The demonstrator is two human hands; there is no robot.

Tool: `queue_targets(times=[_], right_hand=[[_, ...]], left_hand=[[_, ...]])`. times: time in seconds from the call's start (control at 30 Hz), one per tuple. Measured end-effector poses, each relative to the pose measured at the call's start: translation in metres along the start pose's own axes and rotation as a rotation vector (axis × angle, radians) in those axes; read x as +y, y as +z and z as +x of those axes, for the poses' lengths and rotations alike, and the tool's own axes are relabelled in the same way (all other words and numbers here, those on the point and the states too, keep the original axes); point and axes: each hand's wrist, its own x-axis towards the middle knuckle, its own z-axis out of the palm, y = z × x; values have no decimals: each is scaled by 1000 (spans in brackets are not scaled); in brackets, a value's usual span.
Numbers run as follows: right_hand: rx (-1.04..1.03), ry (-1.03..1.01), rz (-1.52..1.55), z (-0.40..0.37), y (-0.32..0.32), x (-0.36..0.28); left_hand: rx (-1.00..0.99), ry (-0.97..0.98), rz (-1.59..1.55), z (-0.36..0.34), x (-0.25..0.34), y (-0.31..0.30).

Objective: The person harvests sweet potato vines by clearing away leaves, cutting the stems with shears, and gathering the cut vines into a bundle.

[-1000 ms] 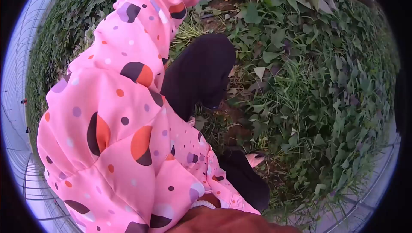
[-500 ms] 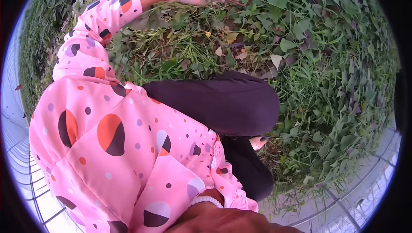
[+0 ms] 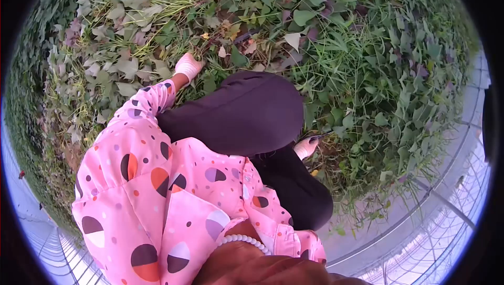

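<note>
My left hand (image 3: 189, 67), in a pale pinkish-white glove, is down among the vines beside my raised knee. Its fingers look curled in, but leaves hide what they hold, if anything. Broad-leaved vines (image 3: 126, 67) and trailing stems surround it. Past the dark trouser legs, part of my right hand (image 3: 304, 148) shows in a similar pale covering. It is closed on a thin dark tool (image 3: 321, 136) that points toward the foliage; its full shape cannot be made out.
Dark-trousered knees (image 3: 241, 111) stand between my two hands. Dense green leaves and grass (image 3: 357, 64) cover the ground ahead and to the right. A pale strip (image 3: 378, 237) and wire-like mesh (image 3: 451, 227) border the plants at lower right.
My left hand has come down and back from the upper edge, toward my knee. More of my right hand and the dark tool now show. The view has shifted.
</note>
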Motion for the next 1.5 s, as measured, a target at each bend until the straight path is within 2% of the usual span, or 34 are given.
queue_targets(times=[0.03, 0.07, 0.1, 0.13, 0.17, 0.2, 0.23, 0.3, 0.37, 0.43, 0.47, 0.5, 0.6, 0.63, 0.7, 0.77, 0.8, 0.83, 0.9, 0.97, 1.0, 1.03, 1.1, 1.13, 1.17, 1.2, 1.23, 1.27, 1.3, 1.33, 1.37, 1.43, 1.47, 1.5], right_hand=[[39, -65, 68, 3, 8, 15], [35, -69, 89, 6, 11, 21], [27, -78, 112, 9, 12, 27], [44, -55, 123, 11, 6, 27], [-97, -58, 112, 13, -5, 24], [-241, -66, 104, 15, -14, 19], [-228, -57, 125, 22, -16, 19], [-334, -92, 250, 29, -22, 18], [-345, -139, 104, 37, -31, 12], [-387, -121, 169, 36, -41, 8], [-371, -130, 310, 45, -15, 45], [-354, -141, 297, 38, -9, 52], [-332, -59, 485, 33, -44, 23], [-302, -61, 521, 40, -58, 10], [-244, -43, 568, 52, -79, -3], [-208, -125, 515, 63, -94, -10], [-267, -78, 654, 67, -123, -35], [-269, -147, 713, 77, -138, -47], [-280, -218, 674, 106, -165, -72], [-231, -361, 592, 143, -166, -92], [-187, -476, 465, 165, -156, -101], [-144, -587, 341, 184, -146, -111], [-142, -665, 258, 211, -143, -137], [-186, -614, 198, 230, -129, -138], [-188, -507, 218, 242, -121, -133], [-30, -448, 160, 266, -88, -104], [-70, -275, 84, 273, -101, -93], [56, -225, 194, 287, -83, -55], [41, -100, 181, 292, -87, -30], [153, -22, 401, 291, -80, -2], [214, 49, 414, 301, -46, 47], [-1, 292, 609, 261, -71, 48], [48, 234, 768, 258, -54, 61], [96, 175, 925, 252, -17, 85]], left_hand=[[-89, 42, -32, -16, 17, -23], [-141, -9, 63, -22, 27, -36], [-112, 34, 172, -22, 26, -39], [-307, 54, 187, -21, 28, -57], [-442, 87, 328, -9, 23, -65], [-540, 119, 458, -33, 55, -104], [-557, 199, 650, -33, 67, -114], [-554, 328, 955, -35, 97, -144], [-466, 438, 1133, -45, 141, -160], [-482, 550, 1154, -55, 197, -163], [-449, 782, 984, -64, 222, -160], [-495, 812, 971, -89, 265, -162], [-425, 1280, 583, -124, 355, -113], [-315, 1526, 581, -129, 384, -87], [-435, 1716, 601, -160, 443, -38], [-492, 1974, 718, -179, 492, 17], [-355, 2215, 767, -179, 513, 44], [-200, 2448, 803, -177, 530, 72], [25, 2205, 991, -173, 552, 110], [131, 1716, 1266, -148, 560, 137], [90, 1507, 1409, -137, 557, 135], [-62, 1338, 1419, -122, 551, 134], [-247, 1249, 1306, -90, 518, 132], [-332, 1201, 1317, -87, 501, 130], [-178, 1295, 1371, -89, 473, 127], [-216, 1273, 1315, -86, 457, 131], [-258, 1250, 1260, -84, 445, 133], [-262, 1244, 1272, -83, 442, 132], [-264, 1225, 1298, -85, 444, 131], [-266, 1213, 1318, -86, 449, 131], [-270, 1228, 1319, -90, 458, 131], [-488, 1087, 1358, -105, 483, 119], [-504, 1194, 1463, -118, 503, 108], [-430, 1270, 1488, -129, 517, 105]])
